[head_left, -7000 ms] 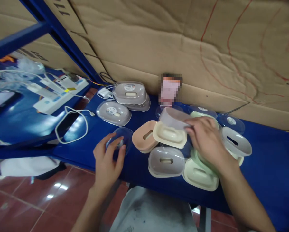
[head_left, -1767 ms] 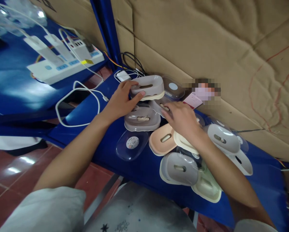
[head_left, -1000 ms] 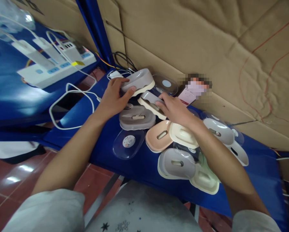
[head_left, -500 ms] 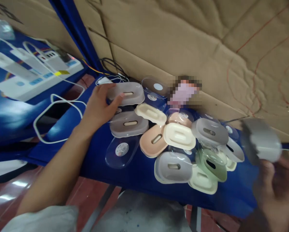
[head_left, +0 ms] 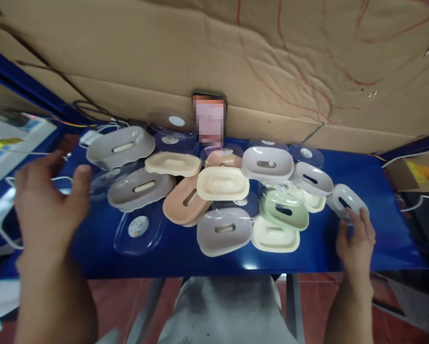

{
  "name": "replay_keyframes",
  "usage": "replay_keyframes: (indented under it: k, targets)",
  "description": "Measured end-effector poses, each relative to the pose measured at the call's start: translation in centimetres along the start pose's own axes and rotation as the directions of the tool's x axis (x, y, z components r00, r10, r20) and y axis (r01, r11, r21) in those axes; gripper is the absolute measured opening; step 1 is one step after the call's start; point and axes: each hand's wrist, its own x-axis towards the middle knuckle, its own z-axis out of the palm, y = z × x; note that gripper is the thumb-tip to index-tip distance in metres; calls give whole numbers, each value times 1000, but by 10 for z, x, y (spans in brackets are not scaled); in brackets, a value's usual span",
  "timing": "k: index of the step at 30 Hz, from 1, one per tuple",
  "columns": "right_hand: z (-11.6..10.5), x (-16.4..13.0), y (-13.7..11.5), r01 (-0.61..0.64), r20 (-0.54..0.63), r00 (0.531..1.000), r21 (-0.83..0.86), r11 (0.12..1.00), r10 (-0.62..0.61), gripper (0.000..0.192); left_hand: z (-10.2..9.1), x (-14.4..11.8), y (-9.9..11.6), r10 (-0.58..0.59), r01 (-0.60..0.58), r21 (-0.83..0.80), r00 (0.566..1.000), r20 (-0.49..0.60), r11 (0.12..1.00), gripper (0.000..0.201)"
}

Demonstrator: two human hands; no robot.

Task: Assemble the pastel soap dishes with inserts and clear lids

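Note:
My right hand (head_left: 358,243) has its fingers over the near rim of a light grey slotted oval soap dish (head_left: 348,196), which rests at the right end of the group on the blue table. My left hand (head_left: 53,196) is raised at the left, thumb and fingers apart, with nothing in it. Closest to it lie a grey dish (head_left: 100,148) with a wavy edge, a similar grey dish (head_left: 123,193) below that, and a clear lid (head_left: 148,236) bearing a round sticker. Toward the middle are a peach dish (head_left: 178,205), a cream tray (head_left: 223,184) and a green dish (head_left: 296,217).
A phone-like screen (head_left: 210,119), blurred out, leans on the cardboard wall (head_left: 128,52) behind the table (head_left: 382,239). White cables (head_left: 109,128) and a power strip (head_left: 35,134) are at the left. A cardboard box (head_left: 397,174) with yellow contents stands at the right.
My right hand has lowered the grey dish from the air onto the table. My left hand has let go of the grey dish at the left and drawn back. The view has swung right.

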Motion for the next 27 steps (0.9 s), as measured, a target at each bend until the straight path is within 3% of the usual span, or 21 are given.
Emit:
replay_keyframes:
  k: [1,3,4,5,6,7,9,10,13,17,20,27]
  targets:
    - [-2,1,-10,22,-42,999,23,999,-21,47,-1,-14,19,-14,20,124,999,-51,992,33]
    - [-8,1,-41,68,-113,992,106,992,-55,49,6,-49,59,-17,28,171,998,-66,985,28]
    - [-13,-1,-61,109,-113,990,179,978,-89,49,14,-67,78,19,-15,123,999,-35,992,27]
    - [-17,-3,-82,172,-54,985,276,946,-164,48,25,-85,96,94,-98,58,993,75,993,26]
    - [-22,-6,-102,268,9,957,361,893,-291,45,36,-101,112,231,-232,-21,950,207,972,26]
    - [-25,-9,-121,344,58,913,418,841,-403,42,48,-115,125,329,-324,-62,907,263,944,25]
    - [-27,-13,-147,417,112,839,497,761,-533,36,70,-133,144,414,-411,-82,852,322,908,22]
    - [-27,-13,-153,428,123,819,518,740,-560,34,78,-137,151,425,-423,-81,847,320,903,19]
    - [-21,-11,-147,429,133,808,536,727,-575,36,90,-135,161,438,-432,-92,840,320,897,19]
    - [-17,-17,-119,400,61,880,442,803,-472,41,97,-123,164,474,-456,-132,837,273,880,25]
    - [-23,-31,-115,370,7,908,452,811,-418,40,105,-119,166,472,-449,-150,858,201,881,24]
    - [-32,-41,-140,380,155,817,581,720,-556,26,132,-108,176,439,-426,-107,877,194,898,23]
